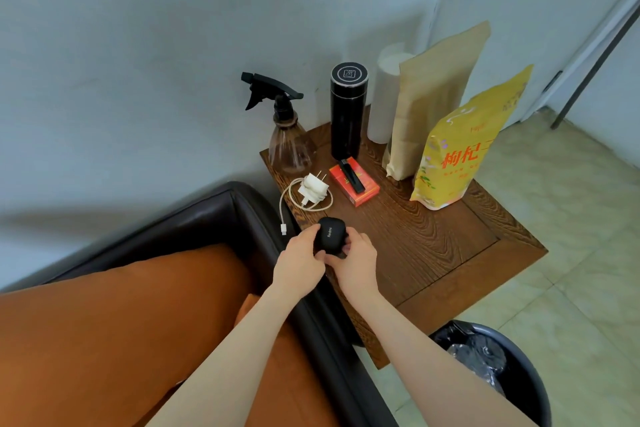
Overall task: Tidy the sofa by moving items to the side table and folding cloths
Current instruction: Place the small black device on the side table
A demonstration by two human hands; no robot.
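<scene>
Nearest: a black bin (519,374) with a dark liner stands on the tiled floor, beside the near corner of the side table. To its left, the sofa (214,215), dark leather frame, with an orange cushion (121,322) on the seat.

Both forearms reach forward over the sofa arm. Left hand (299,265) and right hand (356,263) together grip a small black earbud case (329,240), fingers curled round it from either side. The case bears small pale lettering and sits at the near left edge of the wooden tabletop (450,243); whether it rests on the wood or is held just above it cannot be told.

Just beyond the case: a white charger plug (313,189) with its cable (287,204) coiled around it, the cable's free end hanging over the tabletop edge toward the sofa. Right of it, a red packet (356,189) lies flat with a slim black lighter (351,177) on top.

Further back: a clear brownish spray bottle (289,146) with a black trigger head at the left rear corner; a tall black flask (348,111) upright beside it; a white roll (386,97) behind; a tan paper pouch (429,104) standing upright; a yellow pouch (460,152) with red characters in front of it and to its right.

Pale wall behind.
</scene>
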